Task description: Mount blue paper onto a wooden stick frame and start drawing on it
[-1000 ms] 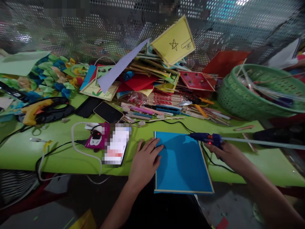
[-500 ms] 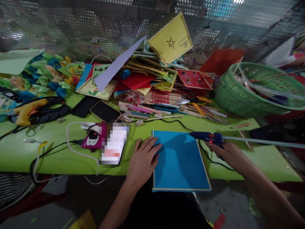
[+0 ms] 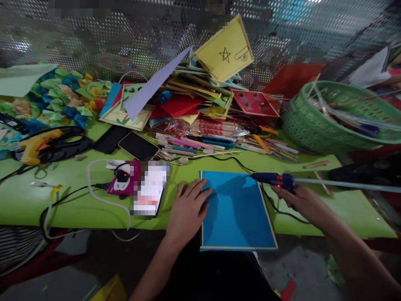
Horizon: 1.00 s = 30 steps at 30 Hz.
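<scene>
A blue sheet point(image 3: 234, 213) lies at the table's front edge and juts over it, with pale thin strips along its left, right and bottom edges. My left hand point(image 3: 189, 209) rests flat on its left border, fingers stretched out. In my right hand point(image 3: 303, 200) is a dark blue hot glue gun point(image 3: 277, 179), its red light lit and a long translucent glue stick point(image 3: 344, 184) poking from its back. The nozzle points left, at the sheet's top edge near the right corner; whether it touches I cannot tell.
A phone point(image 3: 152, 190) with a lit screen and a magenta power strip point(image 3: 120, 190) with cables lie to the left. Pens point(image 3: 194, 144), sticks and framed coloured cards point(image 3: 224, 54) pile up behind. A green basket point(image 3: 307, 125) stands at right, a yellow-black glue gun point(image 3: 34, 146) far left.
The glue gun in my right hand has shifted very slightly to the right along the sheet's top edge. My left hand and the sheet stay in place.
</scene>
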Motion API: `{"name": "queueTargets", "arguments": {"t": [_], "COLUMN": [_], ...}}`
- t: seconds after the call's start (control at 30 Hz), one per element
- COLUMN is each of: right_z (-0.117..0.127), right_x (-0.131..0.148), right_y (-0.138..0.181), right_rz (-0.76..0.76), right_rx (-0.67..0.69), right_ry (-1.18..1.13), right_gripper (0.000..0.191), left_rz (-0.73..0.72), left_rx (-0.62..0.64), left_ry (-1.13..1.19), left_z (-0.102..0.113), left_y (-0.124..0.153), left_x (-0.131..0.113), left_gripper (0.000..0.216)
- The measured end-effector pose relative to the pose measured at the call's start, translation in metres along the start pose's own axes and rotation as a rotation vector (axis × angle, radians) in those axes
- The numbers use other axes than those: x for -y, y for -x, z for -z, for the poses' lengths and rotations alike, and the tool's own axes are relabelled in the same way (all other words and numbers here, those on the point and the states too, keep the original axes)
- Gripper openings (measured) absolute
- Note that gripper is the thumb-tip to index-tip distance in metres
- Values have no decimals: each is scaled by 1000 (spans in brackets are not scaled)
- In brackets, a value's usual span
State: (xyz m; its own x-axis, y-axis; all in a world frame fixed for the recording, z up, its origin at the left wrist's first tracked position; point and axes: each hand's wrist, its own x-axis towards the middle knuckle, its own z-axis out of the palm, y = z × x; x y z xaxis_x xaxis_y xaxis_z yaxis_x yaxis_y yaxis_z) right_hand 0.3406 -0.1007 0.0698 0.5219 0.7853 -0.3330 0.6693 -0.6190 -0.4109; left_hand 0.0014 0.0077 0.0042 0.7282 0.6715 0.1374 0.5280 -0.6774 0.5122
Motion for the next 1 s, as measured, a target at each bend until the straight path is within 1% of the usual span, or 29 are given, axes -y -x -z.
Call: {"name": "queueTargets", "arguments": {"t": [0.17,0.27,0.4,0.63,0.8,1.0], "right_z": [-4,-2,5,9,12,12], "right_x": [9,10,4,-4,-5,-4], "right_y": [0,1,3,9,9,8], "right_rz": [57,70,14,-59,-45,-62], "right_rx": [-19,-24,-42,-44,-52,-52], "right_ry": [-21,7,66,68,79,117], "right_gripper": [78,80,81,76,79,76], "left_rz": [6,3,-5,-16,-15,-17], "left_rx": [6,1,-12,-30,-38,-28], "left_ry": [9,9,0,3,-6,-1], "left_z": [-1,-2,-1,0,1,1], "left_y": [1,1,0,0,0,0], "left_x": [1,2,1,1,1,1], "left_gripper": [38,38,37,39,39,39]}}
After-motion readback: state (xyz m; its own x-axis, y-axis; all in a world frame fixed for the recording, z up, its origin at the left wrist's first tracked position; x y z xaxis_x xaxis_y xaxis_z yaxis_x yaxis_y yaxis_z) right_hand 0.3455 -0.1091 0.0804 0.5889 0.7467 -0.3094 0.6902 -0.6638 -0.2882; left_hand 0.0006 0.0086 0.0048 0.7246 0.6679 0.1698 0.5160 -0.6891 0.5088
